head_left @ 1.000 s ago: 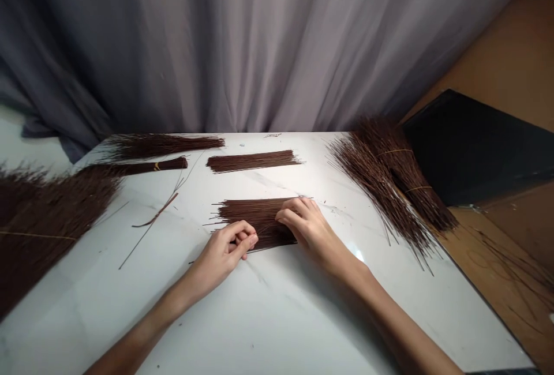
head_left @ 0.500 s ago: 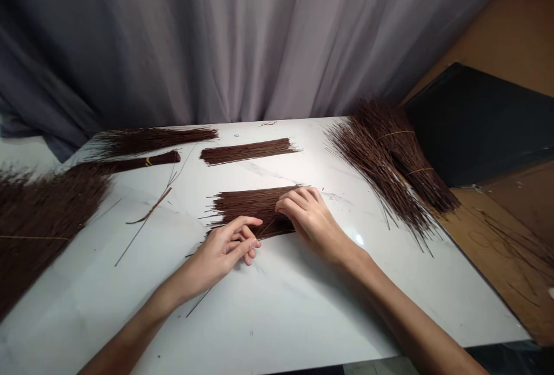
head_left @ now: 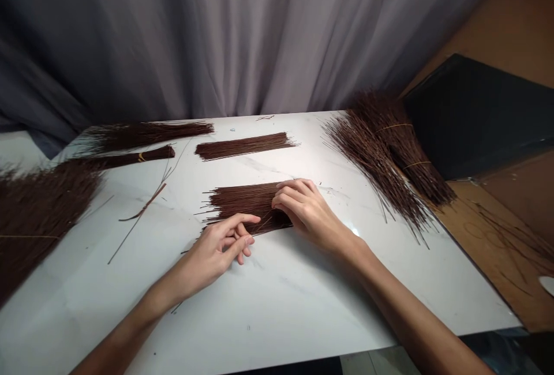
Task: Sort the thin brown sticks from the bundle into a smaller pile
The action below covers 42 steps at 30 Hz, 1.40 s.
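One brown stick layer: left grip loosely spread at near-left edge; right grip over right end, pinch unclear.

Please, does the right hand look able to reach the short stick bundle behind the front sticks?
Probably yes. The right hand is over the front sticks, and just a strip of white tabletop seems to separate these from the short stick bundle.

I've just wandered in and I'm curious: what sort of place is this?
Possibly a small indoor craft workspace: a white table bears thin brown stems and similar tied bundles, with a grey curtain behind.
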### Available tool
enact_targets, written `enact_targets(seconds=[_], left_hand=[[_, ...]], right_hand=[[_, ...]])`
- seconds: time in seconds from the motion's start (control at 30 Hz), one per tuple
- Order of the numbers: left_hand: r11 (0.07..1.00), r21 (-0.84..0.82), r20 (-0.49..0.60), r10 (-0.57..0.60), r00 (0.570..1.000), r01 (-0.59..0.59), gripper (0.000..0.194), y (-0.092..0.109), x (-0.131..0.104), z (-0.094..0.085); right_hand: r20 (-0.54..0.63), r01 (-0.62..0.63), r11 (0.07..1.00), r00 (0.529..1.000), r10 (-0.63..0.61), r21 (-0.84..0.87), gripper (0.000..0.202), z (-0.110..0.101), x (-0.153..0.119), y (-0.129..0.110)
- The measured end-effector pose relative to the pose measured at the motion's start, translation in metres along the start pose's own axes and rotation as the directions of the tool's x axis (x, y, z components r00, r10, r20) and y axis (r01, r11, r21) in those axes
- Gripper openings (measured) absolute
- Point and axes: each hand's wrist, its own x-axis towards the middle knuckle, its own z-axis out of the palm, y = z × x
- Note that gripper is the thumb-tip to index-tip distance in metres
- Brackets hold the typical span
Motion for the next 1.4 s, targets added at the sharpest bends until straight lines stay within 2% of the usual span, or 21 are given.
enact_targets(seconds=[0.23, 0.33, 0.4, 0.47, 0.5, 0.53, 0.6, 0.67, 0.73, 0.87, 1.03, 1.13, 1.27, 1.33, 1.4], left_hand=[[1.0, 0.016, -0.017, 0.018, 1.0, -0.018, 0.038, 0.0, 0.002, 0.003], [0.999, 0.015, -0.042, 0.044, 0.998, -0.043, 0.044, 0.003, 0.0, -0.001], [0.998, 0.015, -0.064, 0.061, 0.996, -0.06, 0.044, 0.004, 0.0, -0.004], [0.997, 0.007, -0.082, 0.072, 0.994, -0.072, 0.042, 0.005, 0.0, -0.006], [0.997, -0.001, -0.088, 0.079, 0.993, -0.08, 0.042, 0.004, 0.0, -0.006], [0.996, -0.007, -0.092, 0.088, 0.992, -0.089, 0.042, 0.004, 0.001, -0.005], [0.994, -0.01, -0.093, 0.107, 0.99, -0.108, 0.043, 0.003, 0.002, -0.002], [0.993, -0.002, -0.089, 0.119, 0.989, -0.12, 0.043, 0.001, 0.002, 0.001], [0.992, 0.005, -0.082, 0.129, 0.988, -0.129, 0.042, 0.001, 0.002, 0.004], [0.991, -0.032, -0.052, 0.129, 0.99, -0.13, 0.041, 0.003, 0.0, 0.007], [0.981, -0.154, -0.07, 0.112, 0.991, -0.122, 0.049, 0.006, 0.002, 0.01], [0.977, -0.187, -0.078, 0.086, 0.993, -0.099, 0.051, 0.006, 0.003, 0.011], [0.967, -0.247, -0.07, 0.047, 0.996, -0.063, 0.047, 0.007, 0.003, 0.007], [0.947, -0.32, -0.067, 0.001, 0.998, -0.022, 0.039, 0.008, 0.003, 0.003], [0.901, -0.433, -0.086, -0.048, 0.995, 0.006, 0.032, 0.009, 0.004, 0.002]], right_hand=[[0.009, -0.036, 0.999, 0.999, 0.036, -0.027, 0.021, -0.004, -0.003, 0.001], [-0.143, -0.141, 0.988, 0.981, 0.131, -0.056, 0.021, -0.009, -0.005, 0.002], [-0.311, -0.295, 0.955, 0.91, 0.275, -0.016, 0.02, -0.012, -0.007, 0.002], [-0.385, -0.441, 0.884, 0.797, 0.465, 0.154, 0.034, -0.013, -0.009, 0.0], [-0.343, -0.487, 0.827, 0.754, 0.56, 0.281, 0.042, -0.012, -0.01, -0.003], [-0.25, -0.514, 0.753, 0.731, 0.635, 0.411, 0.049, -0.01, -0.01, -0.005], [0.001, -0.536, 0.574, 0.732, 0.682, 0.62, 0.054, -0.003, -0.009, -0.013], [0.171, -0.531, 0.419, 0.746, 0.644, 0.737, 0.051, 0.004, -0.006, -0.02], [0.231, -0.514, 0.323, 0.748, 0.623, 0.795, 0.047, 0.009, -0.003, -0.027], [0.229, -0.462, 0.199, 0.713, 0.662, 0.864, 0.043, 0.01, 0.001, -0.031], [0.285, -0.454, 0.084, 0.682, 0.673, 0.887, 0.041, 0.009, -0.002, -0.027], [0.325, -0.469, 0.048, 0.678, 0.66, 0.882, 0.043, 0.009, -0.001, -0.027], [0.293, -0.468, 0.077, 0.665, 0.687, 0.88, 0.043, 0.009, 0.002, -0.029], [0.25, -0.454, 0.1, 0.645, 0.722, 0.885, 0.044, 0.01, 0.001, -0.033], [0.222, -0.446, 0.129, 0.65, 0.726, 0.886, 0.044, 0.012, -0.001, -0.04]])
